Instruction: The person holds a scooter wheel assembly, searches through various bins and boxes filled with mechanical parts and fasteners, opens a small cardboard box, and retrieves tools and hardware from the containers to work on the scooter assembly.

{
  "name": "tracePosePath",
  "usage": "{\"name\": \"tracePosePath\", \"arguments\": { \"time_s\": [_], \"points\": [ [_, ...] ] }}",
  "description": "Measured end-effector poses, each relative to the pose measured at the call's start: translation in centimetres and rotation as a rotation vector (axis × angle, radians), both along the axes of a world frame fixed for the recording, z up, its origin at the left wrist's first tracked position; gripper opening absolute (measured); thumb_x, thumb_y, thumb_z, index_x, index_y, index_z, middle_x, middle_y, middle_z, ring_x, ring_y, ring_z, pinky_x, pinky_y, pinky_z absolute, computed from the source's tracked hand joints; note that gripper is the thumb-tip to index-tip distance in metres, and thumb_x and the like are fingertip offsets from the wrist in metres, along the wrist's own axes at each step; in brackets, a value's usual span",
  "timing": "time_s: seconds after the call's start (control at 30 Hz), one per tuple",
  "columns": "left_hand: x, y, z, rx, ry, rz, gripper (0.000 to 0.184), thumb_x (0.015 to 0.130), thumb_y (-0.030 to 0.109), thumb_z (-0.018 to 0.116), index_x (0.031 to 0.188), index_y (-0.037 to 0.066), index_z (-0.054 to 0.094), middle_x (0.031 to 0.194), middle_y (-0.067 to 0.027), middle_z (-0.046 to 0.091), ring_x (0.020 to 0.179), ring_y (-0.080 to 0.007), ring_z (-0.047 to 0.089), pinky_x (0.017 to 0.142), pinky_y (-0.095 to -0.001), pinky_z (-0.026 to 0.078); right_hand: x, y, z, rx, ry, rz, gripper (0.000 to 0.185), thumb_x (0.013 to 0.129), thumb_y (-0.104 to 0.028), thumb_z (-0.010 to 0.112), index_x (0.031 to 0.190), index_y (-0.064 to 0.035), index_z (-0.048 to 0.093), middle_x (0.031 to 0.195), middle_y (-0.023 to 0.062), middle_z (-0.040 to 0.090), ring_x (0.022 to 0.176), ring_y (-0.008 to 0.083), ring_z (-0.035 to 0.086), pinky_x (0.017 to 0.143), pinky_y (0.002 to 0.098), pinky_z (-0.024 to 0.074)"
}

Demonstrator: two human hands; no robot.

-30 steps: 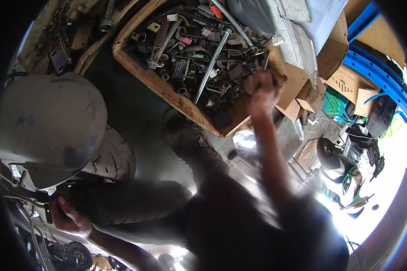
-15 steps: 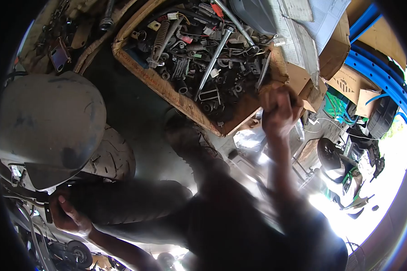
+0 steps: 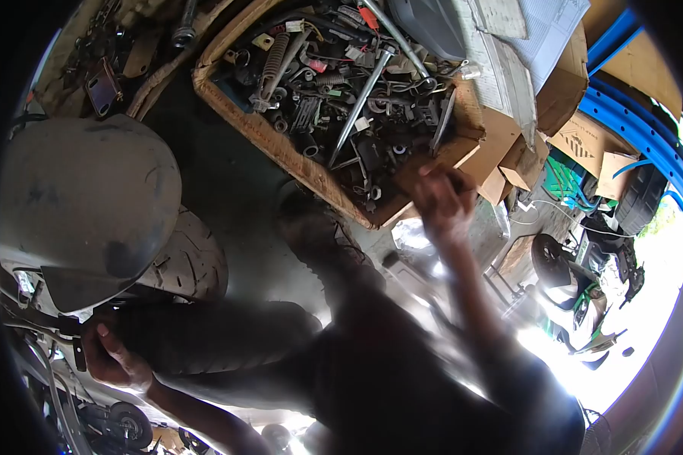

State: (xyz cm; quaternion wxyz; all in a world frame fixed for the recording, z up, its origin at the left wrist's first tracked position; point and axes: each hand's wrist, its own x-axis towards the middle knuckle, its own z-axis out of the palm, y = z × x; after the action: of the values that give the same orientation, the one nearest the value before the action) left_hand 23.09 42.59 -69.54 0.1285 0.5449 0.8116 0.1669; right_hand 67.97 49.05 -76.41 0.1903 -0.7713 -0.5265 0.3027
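Observation:
My right hand is over the near right rim of a worn cardboard box, its fingers bent and blurred; whether it holds anything does not show. Inside the box lie many metal parts, among them a long bolt, a coil spring and a grey ring. At the lower left, my left hand is curled beside my knee, close to a dark bracket on a metal frame; its fingers are partly hidden and what they grip cannot be made out.
A grey vehicle panel and a tyre stand at the left. Opened cardboard boxes and a blue rack beam are at the upper right. A motorcycle is farther right.
My right hand moved from over the parts to the right past the rim, then back left to the rim. Small parts near the box's near corner have shifted. My left hand stayed in place.

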Motion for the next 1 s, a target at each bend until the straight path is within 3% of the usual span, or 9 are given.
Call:
{"name": "tracePosePath", "arguments": {
  "time_s": [0.07,0.17,0.23,0.3,0.5,0.6,0.73,0.87,1.0],
  "points": [
    [-0.3,-0.1,0.0,-0.010,0.006,-0.017,0.046,0.099,0.037,0.047,0.089,-0.004,0.066,0.078,-0.0132,0.066,0.070,-0.0261,0.061,0.066,-0.0377,0.047,2.0,2.1,0.5,0.136,-0.022,0.010,0.023,0.087,-0.009,0.063,0.066,-0.0020,0.056,0.054,-0.0045,0.041,0.046,0.0045,0.034,0.043,0.0238,0.0233],
    [0.4,0.4,0.0,0.038,-0.010,-0.027,0.047,0.099,0.037,0.047,0.088,-0.004,0.066,0.077,-0.0132,0.065,0.069,-0.0261,0.061,0.065,-0.0376,0.046,5.5,5.4,-1.6,-0.005,0.879,-0.245,0.016,0.071,0.000,0.074,0.083,-0.0035,0.065,0.076,0.0070,0.061,0.060,0.0179,0.053,0.056,0.0283,0.0455],
    [0.7,0.5,-0.1,0.047,-0.021,-0.016,0.047,0.099,0.037,0.047,0.088,-0.004,0.066,0.077,-0.0132,0.065,0.069,-0.0262,0.061,0.065,-0.0375,0.046,6.6,4.2,-7.0,-0.043,0.327,-0.268,0.014,0.073,0.001,0.072,0.085,-0.0035,0.066,0.073,0.0078,0.059,0.051,0.0177,0.051,0.049,0.0279,0.0435],
    [0.6,0.3,-0.1,0.055,-0.018,0.010,0.047,0.099,0.037,0.047,0.088,-0.004,0.066,0.077,-0.0132,0.065,0.069,-0.0262,0.061,0.065,-0.0373,0.046,6.2,1.9,-6.9,0.245,-0.293,0.150,0.015,0.074,0.000,0.073,0.087,-0.0056,0.068,0.074,0.0079,0.060,0.059,0.0195,0.057,0.055,0.0300,0.0474],
    [0.1,0.0,-0.2,0.028,0.001,-0.022,0.044,0.099,0.035,0.047,0.091,-0.004,0.066,0.079,-0.0144,0.066,0.071,-0.0260,0.061,0.066,-0.0372,0.046,2.7,-2.1,-2.5,-0.055,-0.032,-0.078,0.019,0.072,-0.003,0.076,0.088,-0.0081,0.068,0.087,0.0090,0.065,0.083,0.0245,0.061,0.073,0.0362,0.0511],
    [-0.1,0.0,-0.2,0.015,-0.025,0.000,0.044,0.099,0.034,0.048,0.091,-0.004,0.066,0.080,-0.0143,0.066,0.071,-0.0257,0.061,0.067,-0.0374,0.046,1.0,0.7,0.1,-0.118,0.169,-0.212,0.024,0.087,-0.014,0.058,0.070,0.0025,0.058,0.054,-0.0036,0.041,0.048,0.0050,0.035,0.044,0.0242,0.0240],
    [-0.3,-0.2,-0.1,0.009,-0.008,-0.019,0.044,0.099,0.034,0.048,0.091,-0.004,0.067,0.080,-0.0132,0.066,0.072,-0.0252,0.061,0.067,-0.0373,0.047,3.8,4.2,-1.8,0.097,0.856,-0.182,0.008,0.082,-0.006,0.068,0.088,-0.0041,0.061,0.065,0.0012,0.050,0.055,0.0129,0.049,0.051,0.0269,0.0423],
    [0.3,0.2,-0.1,0.036,-0.017,-0.003,0.044,0.099,0.035,0.047,0.091,-0.004,0.067,0.080,-0.0130,0.066,0.073,-0.0255,0.061,0.068,-0.0373,0.047,1.5,5.9,-7.8,0.368,0.415,-0.203,0.011,0.084,-0.007,0.066,0.082,0.0006,0.059,0.055,-0.0015,0.040,0.042,0.0092,0.036,0.043,0.0235,0.0330],
    [-0.4,-0.4,-0.1,0.020,0.010,-0.010,0.045,0.099,0.036,0.047,0.091,-0.004,0.066,0.080,-0.0128,0.066,0.073,-0.0255,0.061,0.068,-0.0373,0.047,1.2,1.4,-6.2,0.002,0.194,-0.050,0.011,0.080,-0.005,0.072,0.087,-0.0034,0.064,0.079,0.0048,0.055,0.057,0.0134,0.050,0.050,0.0258,0.0430]
  ]
}}
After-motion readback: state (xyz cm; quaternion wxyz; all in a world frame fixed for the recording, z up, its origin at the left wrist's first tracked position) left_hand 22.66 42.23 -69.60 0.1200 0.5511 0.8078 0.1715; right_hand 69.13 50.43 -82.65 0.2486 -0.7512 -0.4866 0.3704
